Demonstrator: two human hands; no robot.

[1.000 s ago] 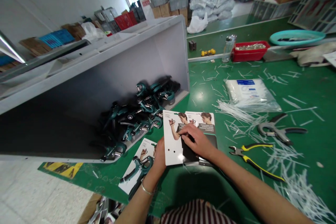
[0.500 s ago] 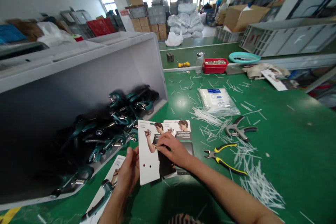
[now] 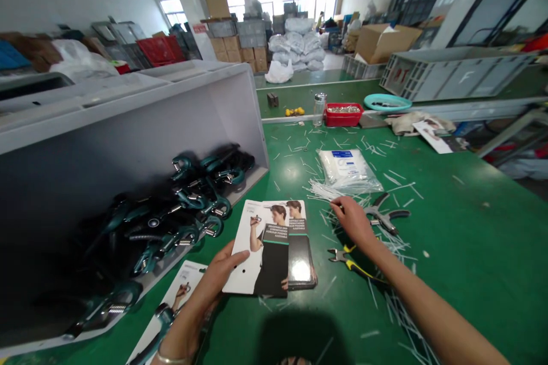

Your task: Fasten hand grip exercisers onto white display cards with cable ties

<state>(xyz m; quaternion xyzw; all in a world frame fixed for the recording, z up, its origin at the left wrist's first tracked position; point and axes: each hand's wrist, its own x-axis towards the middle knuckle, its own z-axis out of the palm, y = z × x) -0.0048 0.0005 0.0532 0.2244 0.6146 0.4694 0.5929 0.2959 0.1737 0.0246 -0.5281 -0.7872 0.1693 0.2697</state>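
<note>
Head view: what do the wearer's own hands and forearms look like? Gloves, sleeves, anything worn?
Left hand and right hand are ungloved. Left forearm and right forearm show no sleeves. Thin silvery bangle on the left.

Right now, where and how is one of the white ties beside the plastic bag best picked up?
Probably by a left end of the white ties, pinched between fingertips from above and the near side. They are thin, those ends fan out, and the plastic bag lies close on the far side. The right hand is near them.
</note>
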